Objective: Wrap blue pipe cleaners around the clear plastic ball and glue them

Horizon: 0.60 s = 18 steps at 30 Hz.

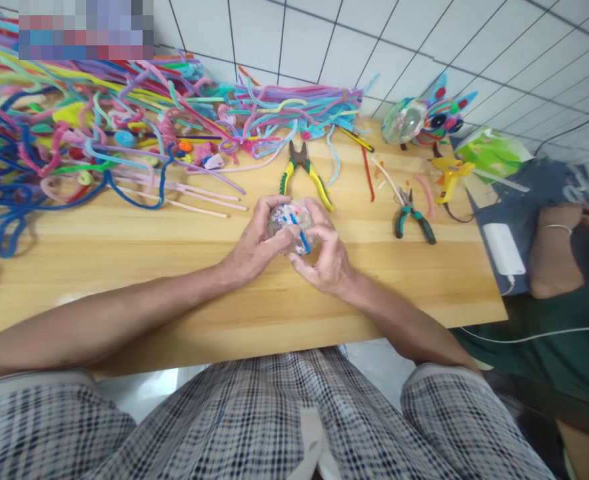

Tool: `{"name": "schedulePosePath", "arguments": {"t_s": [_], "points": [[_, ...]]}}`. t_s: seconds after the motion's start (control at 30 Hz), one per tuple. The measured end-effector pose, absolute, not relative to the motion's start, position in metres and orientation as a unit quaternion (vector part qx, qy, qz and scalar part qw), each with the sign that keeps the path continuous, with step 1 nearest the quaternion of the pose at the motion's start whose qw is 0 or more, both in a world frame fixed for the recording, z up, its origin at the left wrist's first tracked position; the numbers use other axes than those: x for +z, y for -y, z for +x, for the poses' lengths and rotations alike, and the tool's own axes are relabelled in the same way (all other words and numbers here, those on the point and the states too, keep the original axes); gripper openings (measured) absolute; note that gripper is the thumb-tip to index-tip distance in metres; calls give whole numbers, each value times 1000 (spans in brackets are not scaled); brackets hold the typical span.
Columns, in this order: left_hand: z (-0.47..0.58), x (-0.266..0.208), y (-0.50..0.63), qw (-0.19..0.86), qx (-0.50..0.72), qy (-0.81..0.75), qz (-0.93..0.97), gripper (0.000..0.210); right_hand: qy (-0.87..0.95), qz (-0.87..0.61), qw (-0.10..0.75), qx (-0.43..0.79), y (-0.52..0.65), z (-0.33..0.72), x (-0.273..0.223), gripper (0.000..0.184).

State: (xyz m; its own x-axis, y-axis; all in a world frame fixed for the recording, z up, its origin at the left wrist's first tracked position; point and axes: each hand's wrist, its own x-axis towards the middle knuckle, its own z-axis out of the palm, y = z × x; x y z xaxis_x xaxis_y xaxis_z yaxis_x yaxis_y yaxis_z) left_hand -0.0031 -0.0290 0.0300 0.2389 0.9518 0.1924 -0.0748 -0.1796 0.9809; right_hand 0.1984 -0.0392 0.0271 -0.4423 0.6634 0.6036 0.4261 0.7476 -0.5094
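Both hands hold a rounded, clear container above the near part of the table; small coloured bits show through it. A short blue pipe cleaner piece lies across its near side. My left hand wraps the container's left side, its thumb pressed on the top. Around the right side curl the fingers of my right hand, with fingertips close to the blue piece. Just beyond the hands lie yellow-and-green pliers, jaws pointing away. What is inside the container is too small to make out.
Pipe cleaners in many colours heap up at left and back. To the right are teal-handled pliers, a yellow glue gun and a decorated bottle figure. Another person's arm rests beside a white power bank.
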Motion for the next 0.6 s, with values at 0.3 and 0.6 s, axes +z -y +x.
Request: {"name": "schedulePosePath", "arguments": {"t_s": [0.3,0.6], "points": [[-22,34,8,420,433,-339,722,91,860,-250,410,172,8,219,33,72],[-31,31,2,318,462,-294,774,64,848,-257,425,184,8,228,33,84]]}}
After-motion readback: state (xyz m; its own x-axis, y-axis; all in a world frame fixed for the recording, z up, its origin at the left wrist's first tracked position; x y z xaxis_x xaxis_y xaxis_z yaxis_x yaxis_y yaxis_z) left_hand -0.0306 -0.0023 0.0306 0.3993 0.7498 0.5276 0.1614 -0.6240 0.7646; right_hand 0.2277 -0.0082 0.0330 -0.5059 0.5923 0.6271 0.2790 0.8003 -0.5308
